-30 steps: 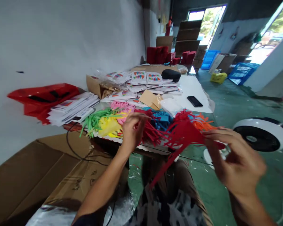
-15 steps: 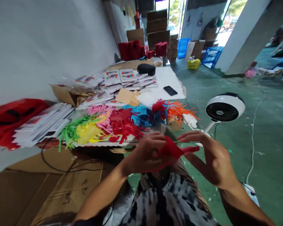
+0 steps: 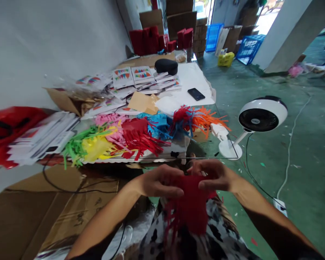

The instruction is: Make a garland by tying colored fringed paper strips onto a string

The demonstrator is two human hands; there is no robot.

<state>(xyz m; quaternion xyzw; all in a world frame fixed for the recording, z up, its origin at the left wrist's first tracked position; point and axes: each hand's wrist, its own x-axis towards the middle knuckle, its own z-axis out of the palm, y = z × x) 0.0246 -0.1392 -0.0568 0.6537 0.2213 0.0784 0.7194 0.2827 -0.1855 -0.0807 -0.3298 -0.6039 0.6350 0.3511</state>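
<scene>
A sheet of red fringed tissue paper (image 3: 193,206) hangs in front of my lap, cut into strips along its left side. My left hand (image 3: 162,182) pinches its upper left edge between thumb and fingers. At the upper right edge, my right hand (image 3: 215,177) grips the same sheet. A thin dark cord (image 3: 203,158) runs level just beyond my fingers. On the table lie bunches of fringed paper: red (image 3: 141,135), yellow (image 3: 97,146), green (image 3: 76,144), pink (image 3: 115,131), blue (image 3: 158,124) and orange (image 3: 207,119).
Printed packets (image 3: 142,76), a brown paper piece (image 3: 143,103), a black case (image 3: 166,66) and a phone (image 3: 196,94) lie on the table. A white fan (image 3: 262,113) stands on the right. Cardboard (image 3: 29,213) fills the lower left. A cable (image 3: 289,155) crosses the green floor.
The red tissue paper was bunched in my left hand with my right hand apart, its fingers spread. Now it hangs spread downward, held by both hands, which have come closer together.
</scene>
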